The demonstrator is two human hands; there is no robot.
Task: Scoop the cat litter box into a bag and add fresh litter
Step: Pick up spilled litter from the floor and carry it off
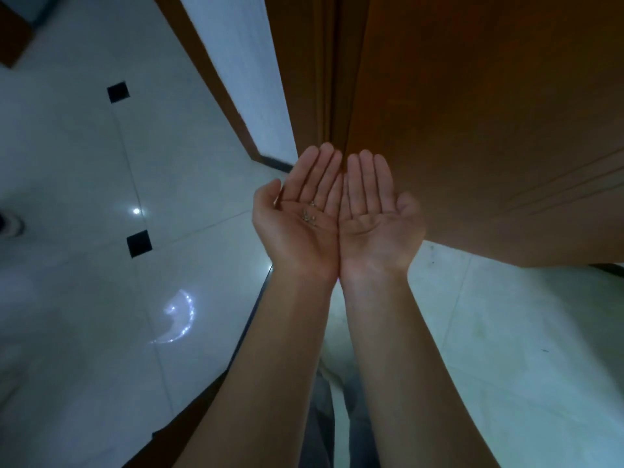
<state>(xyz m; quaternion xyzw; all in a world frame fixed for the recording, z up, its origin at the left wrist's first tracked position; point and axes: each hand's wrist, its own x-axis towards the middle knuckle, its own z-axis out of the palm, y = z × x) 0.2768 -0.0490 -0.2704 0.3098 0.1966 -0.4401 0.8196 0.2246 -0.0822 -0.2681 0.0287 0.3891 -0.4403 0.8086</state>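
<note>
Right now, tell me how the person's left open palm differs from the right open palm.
The left hand carries a few small pale granules in its palm; the right hand carries nothing. The left hand is seen over the glossy white tiled floor; the right hand is seen against the brown wooden door. Both are bare, palm-up, fingers extended, and pressed together edge to edge.

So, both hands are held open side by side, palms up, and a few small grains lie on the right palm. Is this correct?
Not quite. The head view shows the small grains on the left hand, not the right hand, whose palm is bare. The rest stands: both hands are held open side by side, palms up.
</note>
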